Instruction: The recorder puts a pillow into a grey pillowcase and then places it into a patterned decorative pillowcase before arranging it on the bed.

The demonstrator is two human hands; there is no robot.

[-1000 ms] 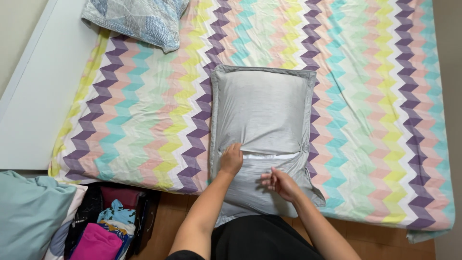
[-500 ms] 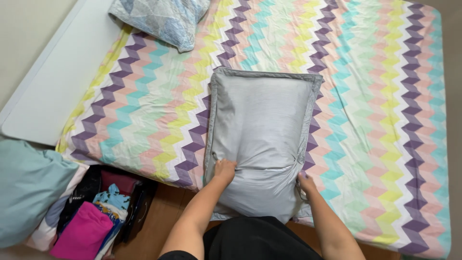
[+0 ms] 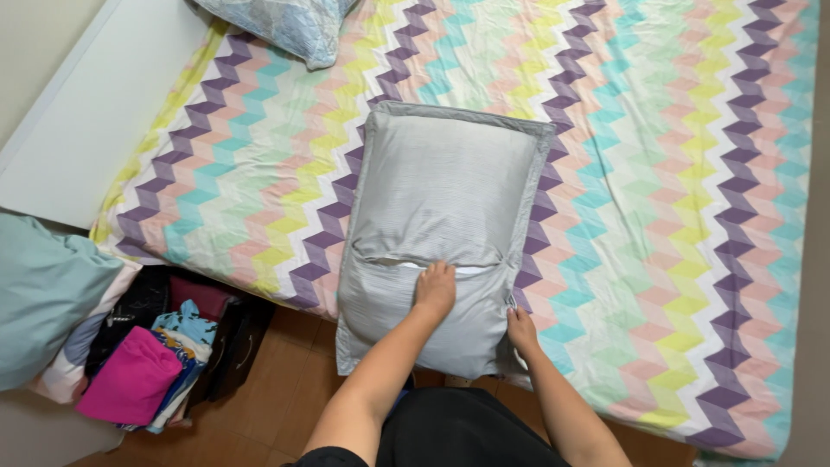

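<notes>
A grey pillow (image 3: 445,186) in a flanged grey case lies on the bed, its near end hanging over the mattress edge. A slit across its back shows a strip of white inner pillow (image 3: 393,263). My left hand (image 3: 435,290) presses on the case just below that slit, fingers bent into the fabric. My right hand (image 3: 520,331) grips the case's right near edge at the flange.
The bed wears a zigzag sheet (image 3: 657,173) in pastel colours. A blue patterned pillow (image 3: 281,26) lies at the far left, a teal pillow (image 3: 43,294) at the near left. An open bag with a pink cloth (image 3: 130,380) sits on the wooden floor.
My left hand has moved right along the case to just below the slit; my right hand has gone to the right near edge. The view has shifted slightly.
</notes>
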